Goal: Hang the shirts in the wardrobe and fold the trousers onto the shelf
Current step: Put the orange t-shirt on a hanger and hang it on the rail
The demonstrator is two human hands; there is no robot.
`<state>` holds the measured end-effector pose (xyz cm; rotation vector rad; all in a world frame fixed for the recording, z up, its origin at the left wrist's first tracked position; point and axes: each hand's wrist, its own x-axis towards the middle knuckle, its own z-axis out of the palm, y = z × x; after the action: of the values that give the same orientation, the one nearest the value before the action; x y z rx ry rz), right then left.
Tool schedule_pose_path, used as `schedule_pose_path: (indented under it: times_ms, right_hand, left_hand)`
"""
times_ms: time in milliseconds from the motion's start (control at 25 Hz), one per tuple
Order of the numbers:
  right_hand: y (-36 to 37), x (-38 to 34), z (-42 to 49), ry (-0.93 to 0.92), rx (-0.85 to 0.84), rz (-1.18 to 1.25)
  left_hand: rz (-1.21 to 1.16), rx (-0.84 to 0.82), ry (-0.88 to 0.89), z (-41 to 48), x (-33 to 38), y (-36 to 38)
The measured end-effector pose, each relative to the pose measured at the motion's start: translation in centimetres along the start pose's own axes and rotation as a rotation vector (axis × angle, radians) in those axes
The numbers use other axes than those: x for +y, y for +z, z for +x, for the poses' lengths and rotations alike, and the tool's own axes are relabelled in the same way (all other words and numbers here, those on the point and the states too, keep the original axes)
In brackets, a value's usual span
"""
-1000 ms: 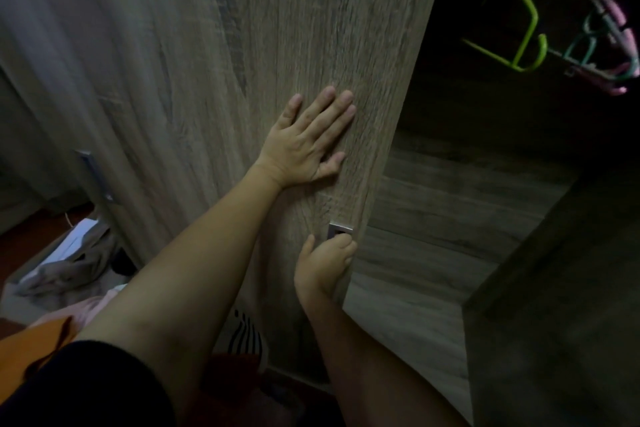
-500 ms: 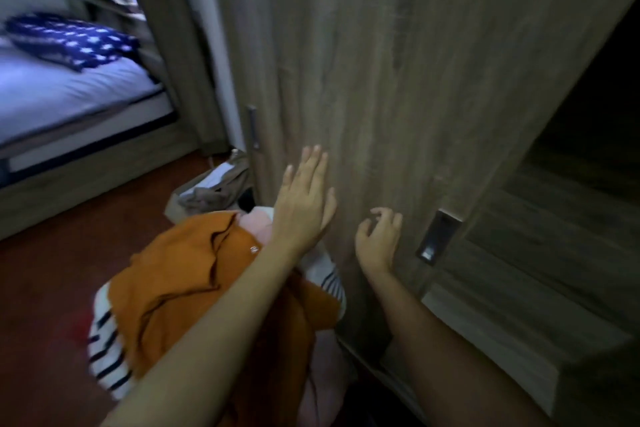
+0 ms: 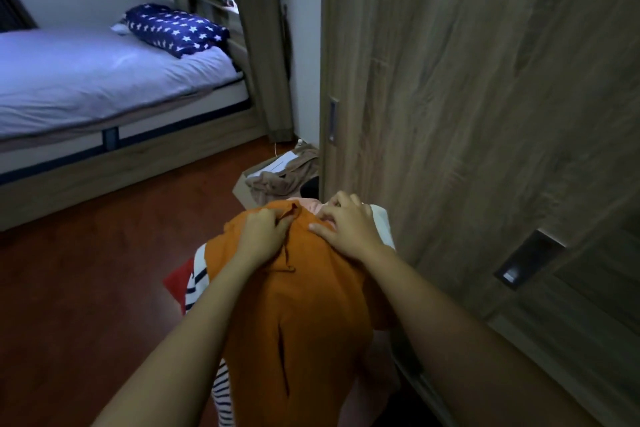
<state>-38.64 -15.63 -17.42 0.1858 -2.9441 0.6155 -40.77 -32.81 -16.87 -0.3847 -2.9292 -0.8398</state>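
An orange shirt (image 3: 304, 315) lies on top of a pile of clothes on the floor in front of the wardrobe. My left hand (image 3: 263, 236) grips the shirt's fabric near the collar. My right hand (image 3: 346, 224) lies on the other side of the collar with its fingers curled into the cloth. Under the orange shirt show a striped garment (image 3: 199, 284), a red piece (image 3: 178, 282), a pink piece (image 3: 310, 206) and a white piece (image 3: 382, 224). The wooden sliding wardrobe door (image 3: 467, 97) stands right beside the pile.
A cardboard box (image 3: 247, 189) with beige clothes (image 3: 287, 175) sits on the red-brown floor against the wardrobe. A bed (image 3: 86, 80) with a star-patterned pillow (image 3: 175, 29) fills the left. A recessed door handle (image 3: 528, 258) is on the right, and another recessed door handle (image 3: 332, 121) is higher up.
Both hands left the wardrobe door and came down onto the orange shirt. My view swung left and down from the wardrobe interior to the clothes pile.
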Motion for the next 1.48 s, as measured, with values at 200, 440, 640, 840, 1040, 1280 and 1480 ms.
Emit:
schedule_pose_path:
  times_ms: [200, 440, 640, 840, 1040, 1280, 1480]
  right_hand:
    - [-1.1, -1.9, -1.6, 0.054, 0.100, 0.255]
    - [-3.5, -2.5, -5.1, 0.211, -0.001, 0.729]
    - [-6.8, -0.6, -10.7, 0.232, -0.409, 0.563]
    - [-9.8, 0.7, -17.3, 0.399, -0.615, 0.446]
    - [-16.1, -4.5, -18.5, 0.006, 0.057, 0.904]
    - [-17.3, -4.8, -19.0, -0.075, -0.103, 0.841]
    - [-13.4, -2.0, -20.5, -0.060, -0.232, 0.702]
  left_hand:
    - [-0.513, 0.284, -0.409, 0.8, -1.7, -3.6]
    - [-0.713, 0.365, -0.168, -0.5, 0.1, -12.4]
    - [-0.730, 0.350, 0.109, -4.3, 6.7, -16.3]
    - [-0.757, 0.268, 0.395, -9.3, 15.6, -18.9]
    - [-0.719, 0.192, 0.511, -12.6, 22.2, -19.1]
    - [-0.831, 0.283, 0.429, -13.1, 22.9, -20.2]
    - [-0.975, 0.470, 0.318, -11.1, 20.7, -22.8]
